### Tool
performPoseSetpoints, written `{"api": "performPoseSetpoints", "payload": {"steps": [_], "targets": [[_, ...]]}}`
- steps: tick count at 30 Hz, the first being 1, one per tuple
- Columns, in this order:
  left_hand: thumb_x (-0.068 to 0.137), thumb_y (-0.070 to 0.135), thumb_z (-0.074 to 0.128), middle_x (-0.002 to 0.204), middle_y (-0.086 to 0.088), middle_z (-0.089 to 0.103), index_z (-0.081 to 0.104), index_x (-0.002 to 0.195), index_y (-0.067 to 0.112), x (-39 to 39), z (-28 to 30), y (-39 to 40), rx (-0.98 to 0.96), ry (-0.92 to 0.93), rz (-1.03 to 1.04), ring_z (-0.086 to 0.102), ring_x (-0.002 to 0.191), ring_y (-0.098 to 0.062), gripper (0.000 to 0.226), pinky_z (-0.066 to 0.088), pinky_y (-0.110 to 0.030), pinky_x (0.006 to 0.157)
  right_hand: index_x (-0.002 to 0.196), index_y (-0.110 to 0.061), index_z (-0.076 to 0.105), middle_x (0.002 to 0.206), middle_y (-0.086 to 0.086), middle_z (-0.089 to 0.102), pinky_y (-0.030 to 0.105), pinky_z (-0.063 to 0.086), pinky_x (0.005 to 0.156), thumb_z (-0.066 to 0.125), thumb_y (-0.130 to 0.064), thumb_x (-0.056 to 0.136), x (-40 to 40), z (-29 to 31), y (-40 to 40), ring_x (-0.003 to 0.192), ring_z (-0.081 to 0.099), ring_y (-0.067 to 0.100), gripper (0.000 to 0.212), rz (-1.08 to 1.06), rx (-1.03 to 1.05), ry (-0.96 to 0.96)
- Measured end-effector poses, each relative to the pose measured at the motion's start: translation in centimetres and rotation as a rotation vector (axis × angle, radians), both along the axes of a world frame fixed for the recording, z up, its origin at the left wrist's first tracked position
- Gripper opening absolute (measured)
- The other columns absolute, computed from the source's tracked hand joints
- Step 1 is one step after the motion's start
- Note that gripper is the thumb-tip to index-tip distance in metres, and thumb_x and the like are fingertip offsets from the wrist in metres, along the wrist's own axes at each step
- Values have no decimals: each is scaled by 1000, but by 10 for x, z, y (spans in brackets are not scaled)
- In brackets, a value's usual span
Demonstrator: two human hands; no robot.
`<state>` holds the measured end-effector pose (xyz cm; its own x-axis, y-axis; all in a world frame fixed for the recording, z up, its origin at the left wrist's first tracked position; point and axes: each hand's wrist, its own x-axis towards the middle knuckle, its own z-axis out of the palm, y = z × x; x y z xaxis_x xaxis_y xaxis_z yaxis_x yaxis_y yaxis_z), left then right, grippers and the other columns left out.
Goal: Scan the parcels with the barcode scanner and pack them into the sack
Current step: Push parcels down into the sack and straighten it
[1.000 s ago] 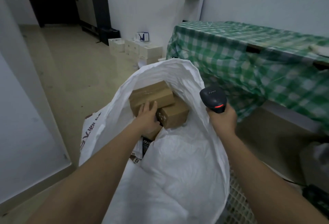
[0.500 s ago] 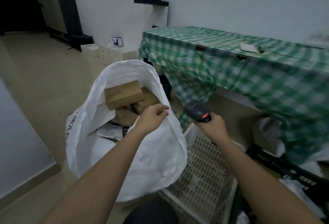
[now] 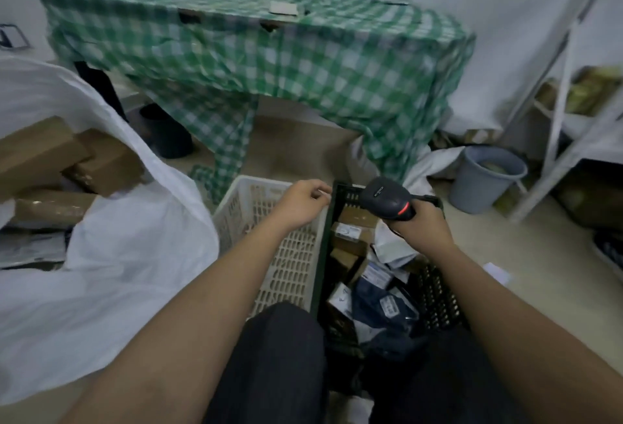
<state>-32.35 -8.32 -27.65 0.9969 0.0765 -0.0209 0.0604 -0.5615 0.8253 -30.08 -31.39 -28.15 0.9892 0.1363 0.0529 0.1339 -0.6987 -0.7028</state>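
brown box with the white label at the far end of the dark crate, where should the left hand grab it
Grip the brown box across its short sides from above with the free left hand: its labelled top faces up, uncovered, while other parcels crowd its near side and the barcode scanner hovers to its right.

A small parcel-sorting room: a dark crate (image 3: 438, 292) full of labelled parcels (image 3: 354, 238), a white woven sack (image 3: 111, 275) holding cardboard boxes (image 3: 37, 150), a metal shelving rack (image 3: 566, 113), and a table under green checked cloth (image 3: 303, 62).

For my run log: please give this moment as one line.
left hand: empty, over white crate | right hand: holds scanner over parcels | sack: holds boxes
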Motion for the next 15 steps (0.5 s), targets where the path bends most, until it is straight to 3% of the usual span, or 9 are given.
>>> {"api": "performPoseSetpoints", "payload": {"steps": [2,4,7,10,15], "targets": [[96,20,55,109,-8,66,65,114,14,24,-20,-17,-2,33,-20,61,103,-22,21,50,-32,89,75,-5,63,69,11,64,30,37,56,73,-18,81,14,-19,-19,65,55,22,18,-83,26,26],[96,18,55,109,-8,64,64,118,10,47,-43,-28,8,74,-54,60,101,-20,25,47,-27,87,78,0,64,70,13,64,28,38,55,73,-15,80,32,-42,-32,64,56,22,18,-148,53,76],[97,16,53,108,-4,61,60,124,8,84,-84,-37,55,174,-70,58,97,-17,29,44,-25,81,79,-5,65,70,10,66,31,46,62,74,-16,79,67,-85,-37,69,63,25,14,-212,97,144],[95,20,54,120,-5,64,56,129,12,127,-136,-43,101,242,-80,59,107,-19,35,48,-30,93,74,-11,62,69,10,66,35,51,65,73,-19,79,109,-129,-26,70,64,26,15,-267,142,180],[95,22,56,128,-8,58,50,135,13,190,-216,-62,170,313,-137,55,118,-24,41,44,-29,98,60,-12,50,51,-1,46,27,31,50,67,-18,83,178,-187,-6,53,45,15,30,-384,204,182]]}}
